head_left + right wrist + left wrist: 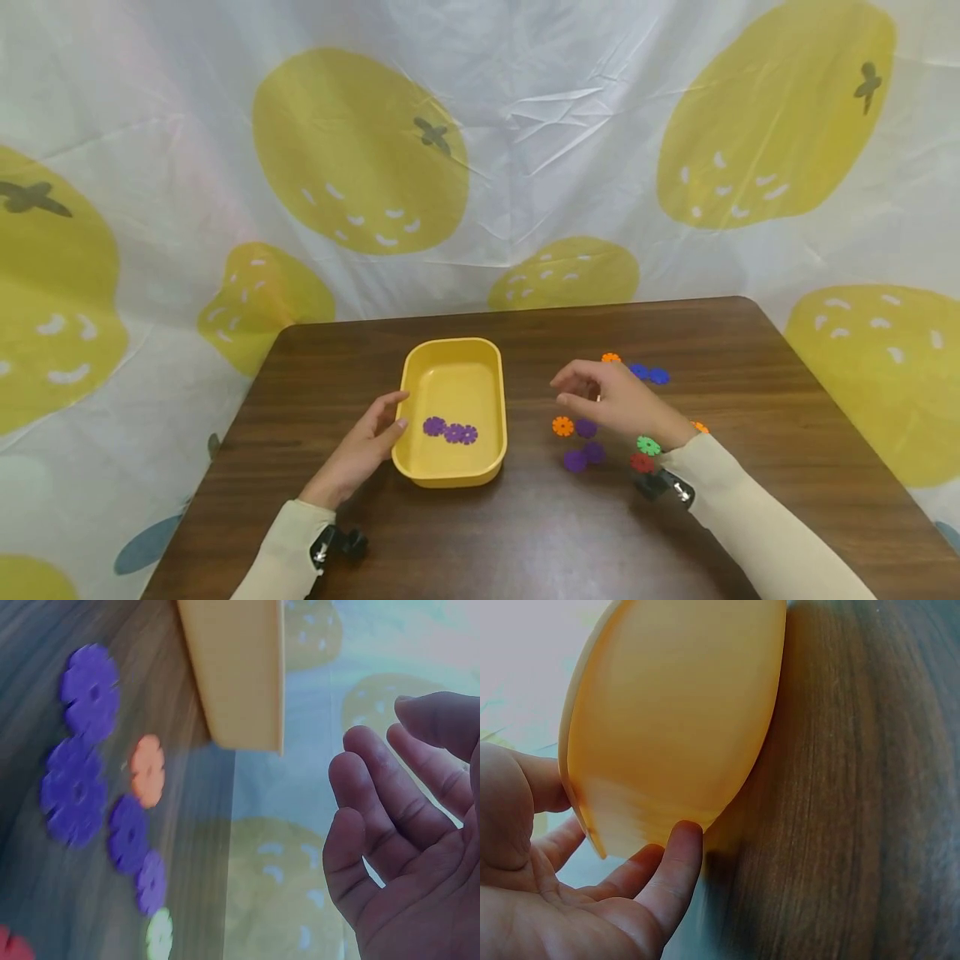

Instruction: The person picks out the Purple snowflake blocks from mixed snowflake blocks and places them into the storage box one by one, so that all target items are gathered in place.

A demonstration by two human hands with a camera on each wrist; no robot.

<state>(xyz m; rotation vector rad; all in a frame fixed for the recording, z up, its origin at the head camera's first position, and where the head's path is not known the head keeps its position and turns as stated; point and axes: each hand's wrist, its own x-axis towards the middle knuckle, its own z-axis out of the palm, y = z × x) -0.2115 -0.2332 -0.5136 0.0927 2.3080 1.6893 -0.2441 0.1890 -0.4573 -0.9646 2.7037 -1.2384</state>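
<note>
A yellow plastic tray point(450, 479) stands on the table left of centre, with several purple notched discs point(454, 432) inside. At its left side, my left hand point(363, 446) holds the rim and outer wall; the left wrist view shows one digit at the rim and fingertips against the wall point(675, 727). My right hand point(615, 400) hovers to the right of the tray, fingers loosely bent, with nothing in it. Beneath and beside it lie an orange disc point(562, 427) and purple discs point(576, 461). A green disc point(648, 446) and a red disc point(642, 462) lie near the right wrist.
Blue discs point(658, 376) and another orange disc point(611, 357) lie beyond the right hand. One more orange disc point(701, 427) peeks out beside the right forearm. Behind the brown wooden table point(525, 533) hangs a white curtain point(517, 167) with yellow fruit prints.
</note>
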